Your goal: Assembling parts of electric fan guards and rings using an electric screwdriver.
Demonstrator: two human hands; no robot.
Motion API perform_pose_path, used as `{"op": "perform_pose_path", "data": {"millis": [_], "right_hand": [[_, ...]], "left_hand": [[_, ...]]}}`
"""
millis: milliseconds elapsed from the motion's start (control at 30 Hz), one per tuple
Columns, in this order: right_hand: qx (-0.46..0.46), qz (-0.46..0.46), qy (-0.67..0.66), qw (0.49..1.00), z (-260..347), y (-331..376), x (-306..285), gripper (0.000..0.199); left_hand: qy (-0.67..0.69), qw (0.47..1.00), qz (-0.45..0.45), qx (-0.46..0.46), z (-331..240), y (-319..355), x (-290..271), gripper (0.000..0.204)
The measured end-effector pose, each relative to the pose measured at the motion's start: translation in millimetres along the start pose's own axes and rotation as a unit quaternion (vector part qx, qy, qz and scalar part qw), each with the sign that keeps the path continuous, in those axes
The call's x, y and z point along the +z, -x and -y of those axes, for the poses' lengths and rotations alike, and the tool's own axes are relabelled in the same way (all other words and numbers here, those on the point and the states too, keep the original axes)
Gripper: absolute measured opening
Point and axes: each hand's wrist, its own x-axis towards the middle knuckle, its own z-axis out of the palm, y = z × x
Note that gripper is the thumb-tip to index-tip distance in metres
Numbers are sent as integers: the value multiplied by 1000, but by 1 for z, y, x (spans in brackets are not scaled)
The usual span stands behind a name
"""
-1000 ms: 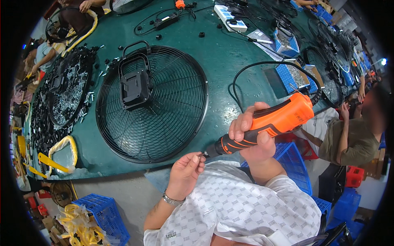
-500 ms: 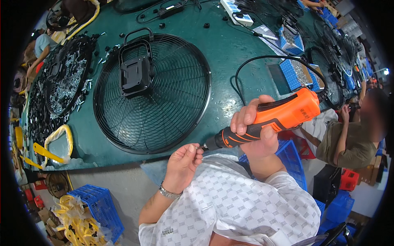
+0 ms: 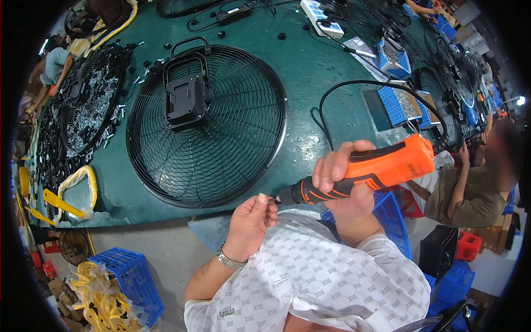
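Note:
My right hand (image 3: 345, 180) is wrapped round an orange and black electric screwdriver (image 3: 387, 163), held level with its tip pointing left. At that tip, my left hand (image 3: 251, 224) pinches what looks like a small screw (image 3: 271, 200) between thumb and fingers; much of it is hidden. Both hands are just past the table's near edge. Beyond them a round black wire fan guard (image 3: 238, 127) lies on the green table, with a black square box (image 3: 185, 102) and a carrying handle (image 3: 189, 41) at its hub. A black cable (image 3: 326, 105) trails from the screwdriver's back end.
Blue boxes of screws (image 3: 399, 105) stand at the right, near a white power strip (image 3: 321, 19). Loose screws and black parts (image 3: 91, 105) cover the table's left end, beside a yellow wrapped handle (image 3: 95, 188). Blue crates (image 3: 127, 276) stand below. A co-worker (image 3: 470, 188) is at right.
The screwdriver and my right hand have shifted slightly right and down. My left hand has moved a little right, its fingertips still at the tip. The view has tilted slightly.

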Motion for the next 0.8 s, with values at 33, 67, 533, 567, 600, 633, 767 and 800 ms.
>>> {"op": "perform_pose_path", "data": {"millis": [33, 67, 533, 567, 600, 633, 767, 800], "right_hand": [[1, 14, -3, 1000, 1, 0, 0, 56], [0, 19, -1, 1000, 1, 0, 0, 56], [3, 25, -6, 1000, 2, -7, -2, 56], [-1, 20, -5, 1000, 2, -8, -2, 56], [-1, 11, -4, 1000, 2, -10, -2, 55], [-3, 17, -4, 1000, 1, -12, -2, 55], [-5, -25, 17, 1000, -4, -23, -4, 57], [-7, -31, 35, 999, -7, -27, -5, 56]], "left_hand": [[-3, 1000, 3, 0, 0, 0, 1, 26], [-9, 1000, -4, -4, 0, 0, 2, 25], [30, 999, 39, -24, -3, -1, 1, 35], [30, 999, 36, -15, -3, -1, 2, 36], [33, 999, 36, 0, -4, -1, 2, 36], [32, 999, 34, -5, -4, 1, 2, 36], [-45, 998, 7, 40, -8, 13, -5, 29], [-79, 995, -3, 56, -9, 17, -8, 26]]}}
